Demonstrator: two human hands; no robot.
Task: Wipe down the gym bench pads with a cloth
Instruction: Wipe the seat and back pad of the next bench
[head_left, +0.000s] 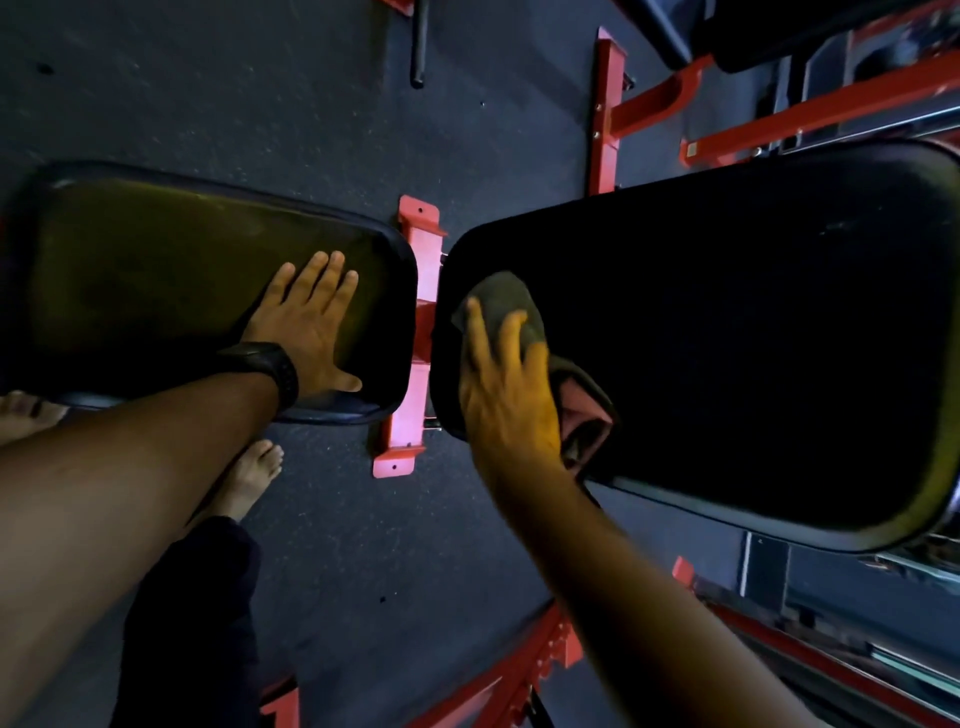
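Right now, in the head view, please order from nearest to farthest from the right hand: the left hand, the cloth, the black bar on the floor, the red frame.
1. Cloth, directly under the right hand.
2. Red frame, just to its left.
3. Left hand, flat on the left pad.
4. Black bar, top of view, on the floor.

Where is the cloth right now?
In the head view the cloth lies right of centre, pressed under the right hand on the left end of the right bench pad, beside the red frame between the pads.
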